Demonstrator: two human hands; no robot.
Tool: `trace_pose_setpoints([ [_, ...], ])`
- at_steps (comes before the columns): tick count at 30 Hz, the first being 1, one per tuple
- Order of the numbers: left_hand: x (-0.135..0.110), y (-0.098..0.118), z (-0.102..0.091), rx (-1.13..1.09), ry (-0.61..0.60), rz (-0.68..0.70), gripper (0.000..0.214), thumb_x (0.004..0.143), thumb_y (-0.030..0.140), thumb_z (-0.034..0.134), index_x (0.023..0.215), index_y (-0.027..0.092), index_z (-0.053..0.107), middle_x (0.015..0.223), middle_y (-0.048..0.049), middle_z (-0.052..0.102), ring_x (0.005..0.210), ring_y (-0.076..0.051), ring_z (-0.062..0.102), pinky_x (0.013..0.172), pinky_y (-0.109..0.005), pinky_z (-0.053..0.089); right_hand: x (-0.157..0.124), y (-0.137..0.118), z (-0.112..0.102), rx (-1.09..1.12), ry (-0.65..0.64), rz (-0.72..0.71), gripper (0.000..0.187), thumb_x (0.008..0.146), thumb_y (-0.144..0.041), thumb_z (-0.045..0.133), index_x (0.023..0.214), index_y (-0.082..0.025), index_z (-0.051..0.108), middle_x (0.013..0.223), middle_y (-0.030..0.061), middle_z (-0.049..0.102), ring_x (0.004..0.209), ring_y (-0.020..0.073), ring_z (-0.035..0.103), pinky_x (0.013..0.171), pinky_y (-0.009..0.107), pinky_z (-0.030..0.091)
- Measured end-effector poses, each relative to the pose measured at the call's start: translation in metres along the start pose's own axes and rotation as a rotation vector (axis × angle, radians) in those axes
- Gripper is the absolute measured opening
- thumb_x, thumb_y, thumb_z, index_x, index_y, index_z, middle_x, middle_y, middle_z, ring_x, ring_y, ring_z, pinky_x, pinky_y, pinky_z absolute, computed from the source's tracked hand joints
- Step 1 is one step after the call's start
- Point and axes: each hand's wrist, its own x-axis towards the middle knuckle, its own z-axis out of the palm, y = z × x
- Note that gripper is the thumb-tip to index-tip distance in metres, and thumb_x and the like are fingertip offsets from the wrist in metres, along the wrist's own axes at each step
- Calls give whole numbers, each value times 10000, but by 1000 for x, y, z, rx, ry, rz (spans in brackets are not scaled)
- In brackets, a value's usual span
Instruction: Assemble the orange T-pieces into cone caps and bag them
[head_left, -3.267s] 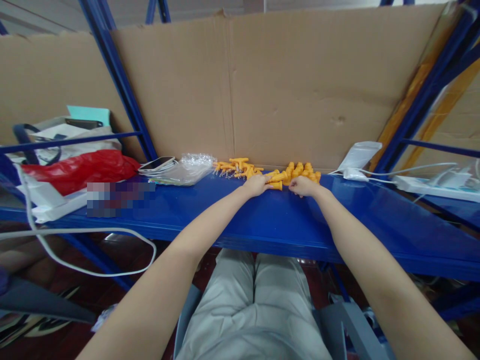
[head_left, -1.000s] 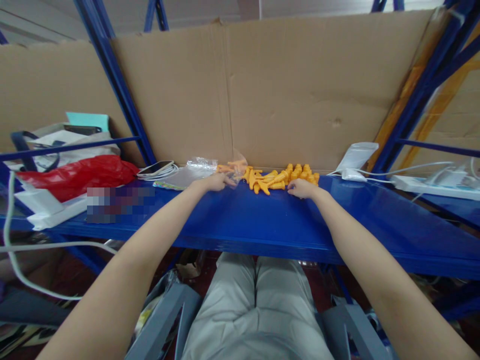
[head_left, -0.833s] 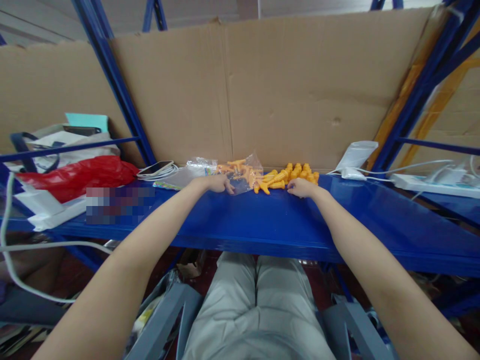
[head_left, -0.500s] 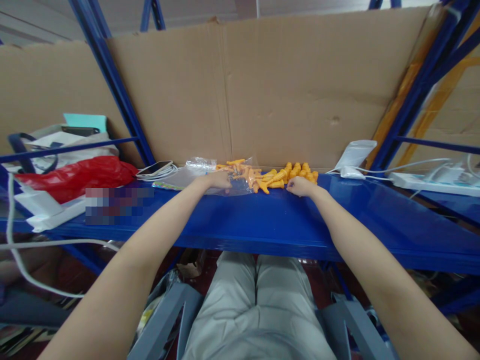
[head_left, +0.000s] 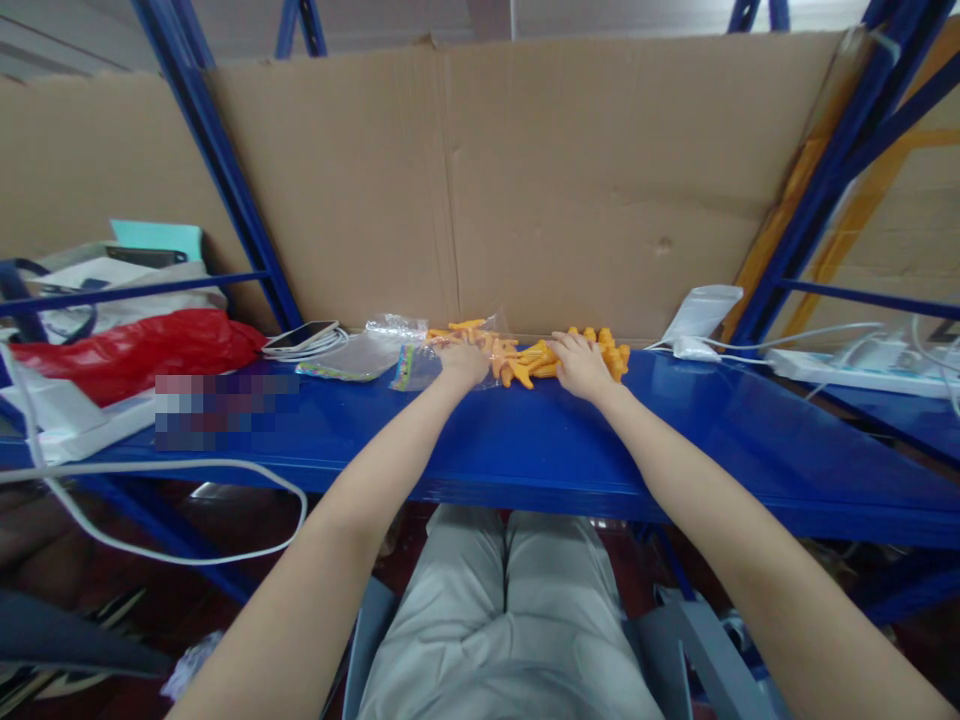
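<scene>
My left hand [head_left: 463, 365] reaches into the orange plastic pieces [head_left: 504, 350], which lie on and around a clear plastic bag. Its fingers look bent down among them, and what they hold, if anything, is hidden. Farther right, my right hand [head_left: 583, 368] rests with fingers stretched out over the ribbed yellow-orange plastic pieces [head_left: 538, 358]. More knobbed yellow-orange pieces [head_left: 616, 358] stand bunched just beyond it. Left of my left hand lies a clear packet with a colourful printed strip [head_left: 403, 368].
The blue shelf [head_left: 517, 440] has a cardboard sheet [head_left: 555, 180] behind it. At the left are a phone with a coiled white cable [head_left: 304, 340], a red plastic bag [head_left: 142, 350] and a hanging white cable [head_left: 247, 465]. A white pouch [head_left: 701, 315] and a power strip [head_left: 862, 370] are at the right.
My left hand has moved right onto the orange pieces, uncovering the packet's printed strip. My right hand has gone from closed beside the yellow-orange pieces to spread over them.
</scene>
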Motion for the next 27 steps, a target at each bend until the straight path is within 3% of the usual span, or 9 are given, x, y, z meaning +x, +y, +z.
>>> trace_pose_setpoints([
  [4, -11, 3, 3, -29, 13, -3, 543, 1003, 348, 307, 1343, 43, 600, 1421, -280, 546, 1364, -378, 488, 1097, -511, 370, 1, 0, 10, -12, -32, -34, 589, 885, -61, 363, 1450, -146, 506, 1512, 129, 498, 1458, 319, 344, 1184, 629, 200],
  [12, -17, -7, -1, -131, -7, -45, 599, 994, 398, 308, 1433, 46, 513, 1514, -249, 461, 1408, -350, 442, 1100, -469, 400, 5, 5, 9, 9, 2, -19, 536, 849, -100, 427, 1364, -127, 571, 1373, 181, 581, 1351, 343, 447, 1174, 651, 197],
  [16, -16, -10, 2, -122, -1, -101, 665, 980, 494, 312, 1443, 62, 516, 1546, -248, 417, 1421, -408, 405, 1126, -564, 345, 5, 9, 6, -11, 18, -11, 521, 845, -146, 487, 1357, -145, 580, 1339, 176, 582, 1341, 362, 438, 1175, 638, 209],
  [22, -12, -14, 11, -138, 15, -54, 835, 857, 779, 337, 1494, 259, 482, 1570, -152, 426, 1445, -473, 333, 1142, -705, 211, 4, 19, 4, 58, -20, 1, 575, 838, -149, 512, 1412, -186, 523, 1415, 155, 552, 1361, 362, 431, 1148, 680, 232],
  [27, -11, -12, 16, -137, -61, -49, 937, 788, 838, 370, 1495, 233, 478, 1480, -181, 533, 1409, -503, 379, 1140, -765, 40, 8, 27, 3, 132, -72, 36, 590, 859, -144, 520, 1445, -191, 485, 1469, 162, 511, 1383, 341, 436, 1113, 560, 372],
])
